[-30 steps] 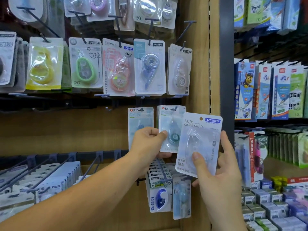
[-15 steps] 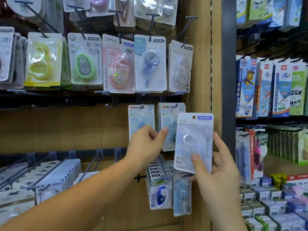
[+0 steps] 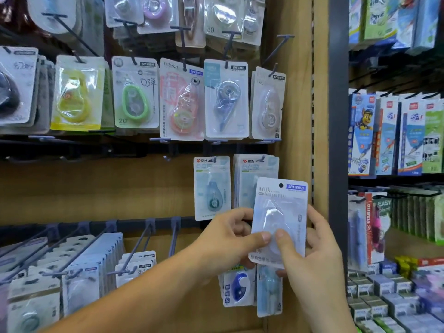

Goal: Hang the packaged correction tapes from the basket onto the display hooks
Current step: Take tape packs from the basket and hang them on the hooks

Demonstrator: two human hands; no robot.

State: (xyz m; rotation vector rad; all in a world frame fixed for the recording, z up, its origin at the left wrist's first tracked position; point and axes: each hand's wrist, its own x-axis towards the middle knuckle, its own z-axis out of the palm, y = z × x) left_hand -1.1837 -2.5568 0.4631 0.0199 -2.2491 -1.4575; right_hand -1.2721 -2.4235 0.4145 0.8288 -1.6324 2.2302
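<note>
- Pale-blue carded correction-tape blister pack (image 3: 280, 212) upright, overlapping hanging teal packs (image 3: 249, 174).
- Left hand (image 3: 225, 241): fingers pinch its lower-left edge.
- Right hand (image 3: 312, 255): fingers grip its lower right.

Left hand (image 3: 225, 239) and right hand (image 3: 312, 251) raised, thumbs nearly touching, pinching one pack (image 3: 281, 205)

Bare left hand (image 3: 225, 239) and forearm (image 3: 134, 301), bare right hand (image 3: 314, 255) and forearm (image 3: 329, 316), short fingernails (image 3: 266, 236)

Glossy clear plastic blister on a matt card pack (image 3: 280, 219); smooth wood-grain panel (image 3: 298, 116); dark metal hooks (image 3: 146, 239).
</note>
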